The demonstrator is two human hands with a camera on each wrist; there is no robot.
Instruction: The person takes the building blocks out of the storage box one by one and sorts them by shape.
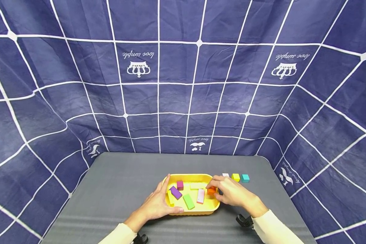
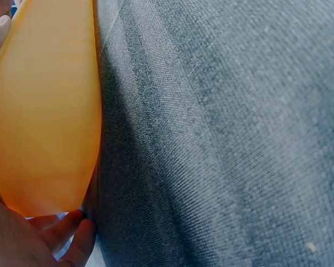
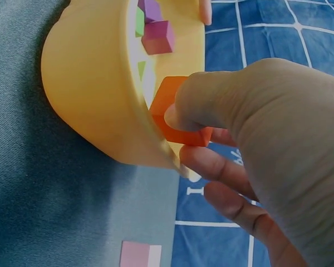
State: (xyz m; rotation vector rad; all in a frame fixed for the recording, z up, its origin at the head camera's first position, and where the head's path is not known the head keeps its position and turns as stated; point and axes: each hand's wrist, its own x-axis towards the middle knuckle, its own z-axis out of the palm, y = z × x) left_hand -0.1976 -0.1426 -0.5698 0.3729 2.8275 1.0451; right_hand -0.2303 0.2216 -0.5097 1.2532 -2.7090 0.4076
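A yellow plastic tub (image 1: 191, 213) with rounded ends stands on the grey table, and several coloured blocks lie inside it. My left hand (image 1: 158, 202) holds the tub's left end, its thumb along the near rim and its fingers round the far side. At the right end, my right hand (image 1: 233, 192) pinches an orange block (image 3: 181, 135) between thumb and fingers, at the tub's rim. Close to that hand lies a pink block (image 1: 200, 196). Also inside are a green block (image 1: 188, 201), a purple block (image 1: 176, 192), a magenta cube (image 1: 180, 185) and pale yellow blocks.
Behind my right hand, a yellow cube (image 1: 236, 177) and a teal cube (image 1: 245, 178) sit on the grey table (image 1: 125, 179), beside a partly covered white block (image 1: 225, 175). A blue curtain (image 1: 177, 98) with white lines surrounds the table at the back and sides.
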